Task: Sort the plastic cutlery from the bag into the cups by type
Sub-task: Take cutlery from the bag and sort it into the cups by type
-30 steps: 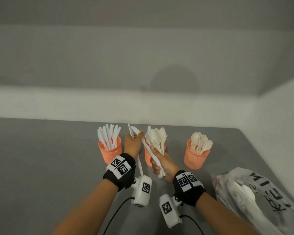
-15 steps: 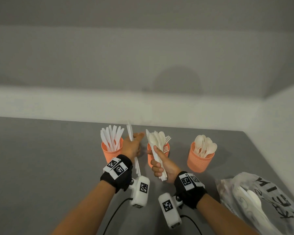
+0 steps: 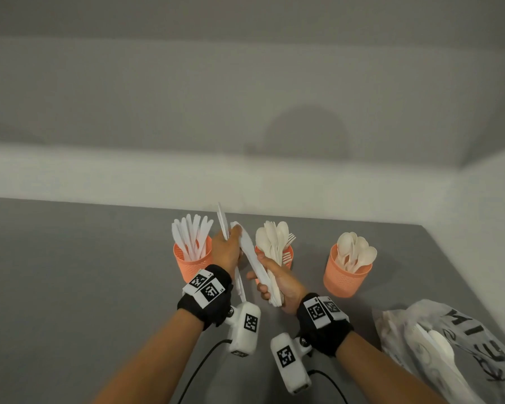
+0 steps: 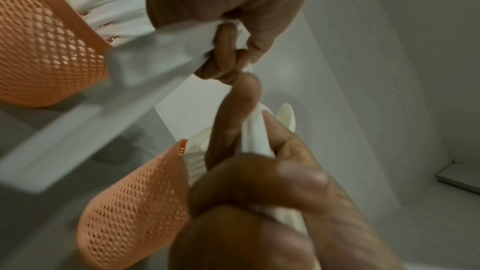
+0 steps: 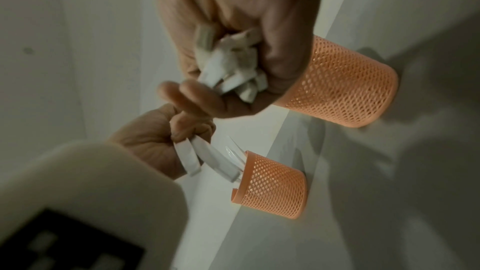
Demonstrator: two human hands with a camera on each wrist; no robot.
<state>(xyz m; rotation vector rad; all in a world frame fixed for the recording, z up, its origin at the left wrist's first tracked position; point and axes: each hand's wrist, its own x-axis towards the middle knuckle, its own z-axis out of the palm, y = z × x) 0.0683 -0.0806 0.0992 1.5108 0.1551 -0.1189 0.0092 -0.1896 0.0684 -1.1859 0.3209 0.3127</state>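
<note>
Two knives point(image 3: 222, 220) sit pinched in the left hand point(image 3: 226, 252), taking a third from the bunch point(image 3: 270, 258) the right hand point(image 3: 280, 282) grips; draw it straight out, then drop all into the knife cup point(image 3: 191, 265) at nine o'clock.

the light is soft and dim, falling from above and behind me. my head throws a round shadow on the wall point(image 3: 305, 132). the cups point(image 3: 346, 275) cast faint shadows on the grey table point(image 3: 70, 287). the head view bends at its edges. both wrist views are murky, my left hand point(image 4: 233, 7) and right hand point(image 5: 233, 17) smeared, close things unfocused.
</note>
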